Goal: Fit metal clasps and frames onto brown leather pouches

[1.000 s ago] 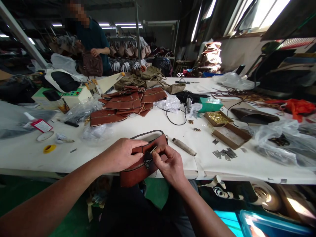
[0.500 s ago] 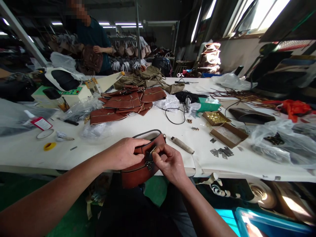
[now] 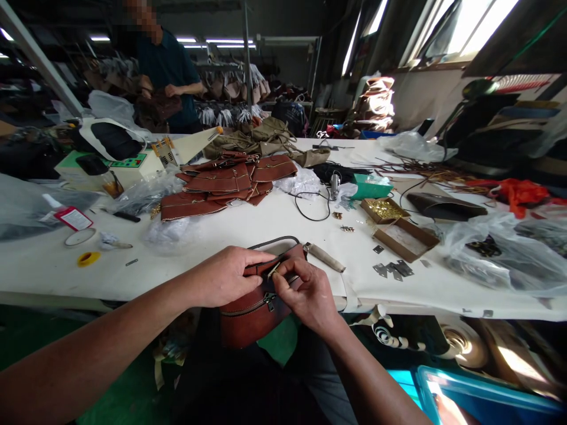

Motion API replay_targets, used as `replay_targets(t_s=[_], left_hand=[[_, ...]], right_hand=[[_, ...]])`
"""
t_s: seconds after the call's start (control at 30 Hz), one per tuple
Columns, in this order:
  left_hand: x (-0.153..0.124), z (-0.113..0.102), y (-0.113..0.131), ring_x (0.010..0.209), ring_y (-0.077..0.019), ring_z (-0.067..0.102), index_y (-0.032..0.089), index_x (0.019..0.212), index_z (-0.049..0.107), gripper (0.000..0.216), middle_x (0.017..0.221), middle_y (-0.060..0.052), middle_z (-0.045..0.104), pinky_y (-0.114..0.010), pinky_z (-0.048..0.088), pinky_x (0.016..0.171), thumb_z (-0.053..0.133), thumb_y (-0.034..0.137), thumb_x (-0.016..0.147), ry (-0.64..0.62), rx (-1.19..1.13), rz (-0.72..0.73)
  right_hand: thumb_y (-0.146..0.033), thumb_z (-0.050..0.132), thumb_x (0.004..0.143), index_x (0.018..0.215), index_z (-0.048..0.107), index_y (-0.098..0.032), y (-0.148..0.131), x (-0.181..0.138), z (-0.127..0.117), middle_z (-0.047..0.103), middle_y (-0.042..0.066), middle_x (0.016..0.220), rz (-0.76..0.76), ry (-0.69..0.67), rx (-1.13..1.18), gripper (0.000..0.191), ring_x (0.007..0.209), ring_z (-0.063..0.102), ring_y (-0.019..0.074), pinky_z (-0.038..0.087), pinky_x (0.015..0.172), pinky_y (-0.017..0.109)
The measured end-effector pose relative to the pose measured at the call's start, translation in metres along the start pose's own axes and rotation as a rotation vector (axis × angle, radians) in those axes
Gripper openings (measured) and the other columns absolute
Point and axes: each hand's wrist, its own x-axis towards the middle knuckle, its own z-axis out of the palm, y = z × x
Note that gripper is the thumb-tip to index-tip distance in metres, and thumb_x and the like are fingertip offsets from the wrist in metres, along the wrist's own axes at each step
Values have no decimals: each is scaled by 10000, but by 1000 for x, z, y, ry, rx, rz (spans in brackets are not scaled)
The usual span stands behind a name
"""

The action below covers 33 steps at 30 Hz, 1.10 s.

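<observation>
A reddish-brown leather bag point(image 3: 243, 330) with a zipper and a dark strap rests at the table's front edge, tilted toward me. My left hand point(image 3: 224, 274) is closed on the bag's upper side, the thumb on the near face and the fingers along the top. My right hand point(image 3: 308, 292) pinches a small, thin metal-looking piece point(image 3: 274, 270) against the bag above the zipper pull point(image 3: 269, 301). What lies beneath my right fingertips is hidden. Just beyond the bag is a tool with a wrapped handle point(image 3: 325, 257), lying on the table.
Brown leather pieces point(image 3: 217, 186) are piled at the back. On the right are a box of gold fittings point(image 3: 384, 209), an open cardboard box point(image 3: 407, 239) and several metal plates point(image 3: 394, 270). A red bottle point(image 3: 73, 219) and yellow tape point(image 3: 88, 259) lie left. A person point(image 3: 166, 71) stands behind the table.
The bag has shifted slightly right and turned, showing more of its zipper. Both my hands keep their hold. The person behind has lowered the dark brown bag.
</observation>
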Motion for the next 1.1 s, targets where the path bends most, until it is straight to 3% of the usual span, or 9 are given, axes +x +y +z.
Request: replay_targets(t_s=[0.1, 0.2, 0.47, 0.8, 1.1], left_hand=[[2, -6, -1, 940, -221, 767, 197, 1302, 766, 470, 1057, -2, 832, -252, 576, 785, 673, 190, 842, -65, 0, -84], [1, -11, -4, 840, -199, 742, 177, 1177, 779, 356, 971, -8, 821, -239, 536, 703, 707, 251, 836, -51, -5, -157], [-4, -10, 3, 976, -250, 763, 191, 1126, 791, 326, 1032, -19, 834, -294, 556, 838, 725, 280, 819, 23, 99, -151], [-6, -2, 13, 956, -231, 774, 207, 1054, 796, 256, 1025, -11, 840, -276, 568, 846, 690, 234, 822, 61, 135, -79], [-9, 1, 17, 858, -213, 747, 193, 978, 813, 216, 905, -17, 822, -245, 551, 756, 684, 244, 813, 127, 190, -97]], right_hand=[[-238, 687, 905, 782, 694, -199, 6, -1, 2, 716, -3, 737, 59, 26, 30, 129, 655, 626, 136, 457, 605, 237], [-268, 698, 910, 777, 693, -196, 12, -1, 4, 701, -9, 721, 114, 10, 86, 151, 634, 597, 128, 443, 587, 233], [-334, 747, 897, 815, 665, -200, 3, -1, 4, 697, -11, 781, 96, -48, 112, 177, 688, 597, 134, 453, 621, 240], [-283, 662, 785, 787, 635, -230, 3, -6, 24, 681, -14, 701, 7, 244, -204, 60, 622, 644, 154, 510, 628, 261], [-286, 648, 799, 806, 642, -226, 11, -7, 28, 698, -8, 689, -24, 282, -262, 61, 597, 668, 153, 505, 592, 250]])
